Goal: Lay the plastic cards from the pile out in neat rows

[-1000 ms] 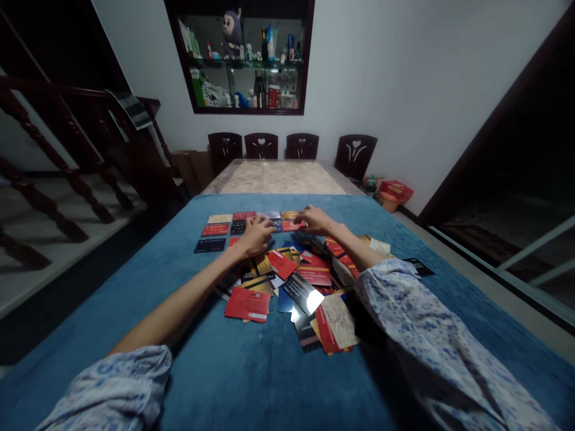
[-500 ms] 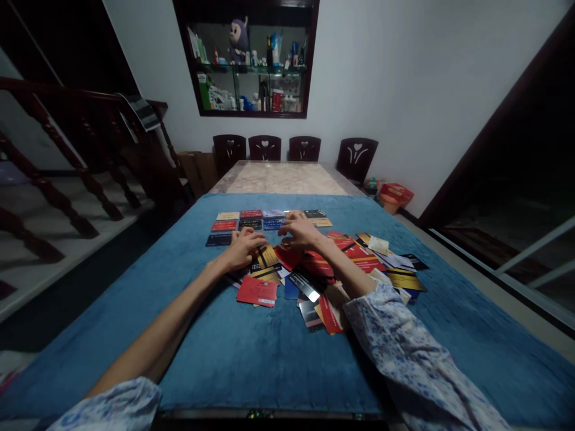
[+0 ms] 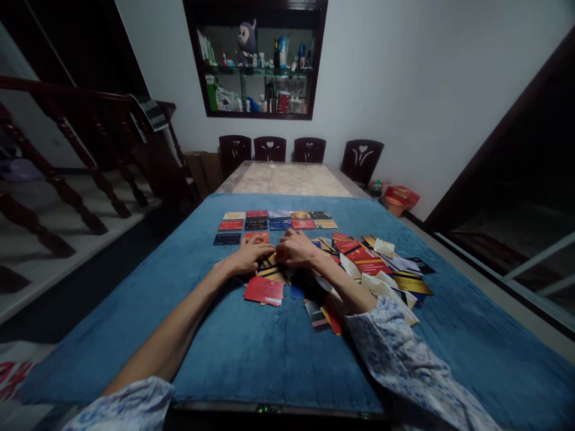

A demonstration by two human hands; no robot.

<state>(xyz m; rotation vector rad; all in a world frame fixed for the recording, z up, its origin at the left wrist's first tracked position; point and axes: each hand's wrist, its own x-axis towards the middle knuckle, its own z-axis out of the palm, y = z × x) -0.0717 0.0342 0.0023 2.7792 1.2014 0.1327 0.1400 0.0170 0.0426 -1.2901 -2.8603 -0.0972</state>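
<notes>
My left hand (image 3: 250, 255) rests low over the cards, fingers bent and drawn together; its fingertips reach a gold card with dark stripes (image 3: 271, 272). Close beside it on the right, my right hand (image 3: 297, 248) is curled downward, and whatever its fingertips pinch is hidden. A red card (image 3: 264, 290) lies just in front of the left hand. Beyond the hands, cards lie in neat rows, among them a black card (image 3: 256, 225), a blue card (image 3: 280, 225) and a red card (image 3: 303, 224). An orange-red card (image 3: 256, 237) lies right behind my left fingers, by a dark blue card (image 3: 227, 239).
A loose heap of mixed cards (image 3: 366, 260) spreads on the right, partly under my right forearm. Blue cloth (image 3: 215, 353) covers the near table; the marble top (image 3: 291, 178) shows beyond. Chairs (image 3: 309, 149) stand at the far end, a banister (image 3: 90, 161) at left.
My right hand has drawn back from the card rows towards my left hand, uncovering a red card in the second row. The orange-red card behind my left hand now shows. The view has shifted slightly.
</notes>
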